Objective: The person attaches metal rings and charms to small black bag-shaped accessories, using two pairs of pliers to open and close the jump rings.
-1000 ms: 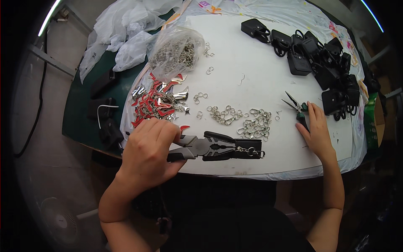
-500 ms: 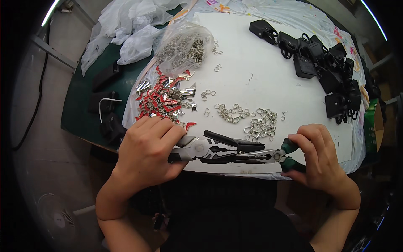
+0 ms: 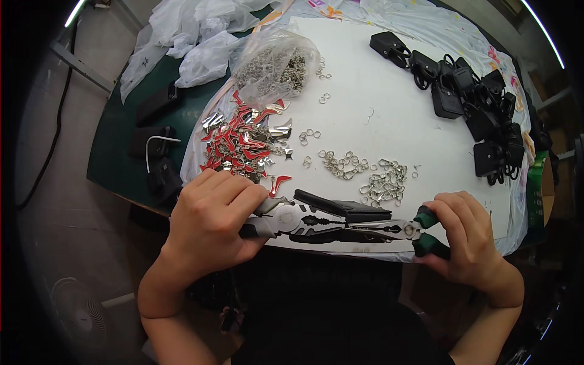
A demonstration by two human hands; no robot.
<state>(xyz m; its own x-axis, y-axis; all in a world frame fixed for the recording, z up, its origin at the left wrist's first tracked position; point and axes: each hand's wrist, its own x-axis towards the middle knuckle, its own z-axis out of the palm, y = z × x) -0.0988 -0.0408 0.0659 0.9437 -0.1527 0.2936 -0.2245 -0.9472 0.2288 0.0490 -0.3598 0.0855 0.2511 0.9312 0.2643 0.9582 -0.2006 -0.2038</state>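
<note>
Left hand (image 3: 210, 213) wrapped tight round a grey tool (image 3: 286, 218), right hand (image 3: 467, 243) half-spread on green-handled pliers (image 3: 431, 246)
Tool juts rightward between the hands; the pliers, well apart a second ago, now reach its nose, contact hard to judge; white board (image 3: 353, 73) beneath, green table (image 3: 115, 152) off left, dim fan (image 3: 85, 316) beyond

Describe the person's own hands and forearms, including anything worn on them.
The left hand and right hand are ungloved, with five-fingered human shape. Both forearms look bare: no sleeve, watch or bracelet shows. The clothing between them is plain black.
</note>
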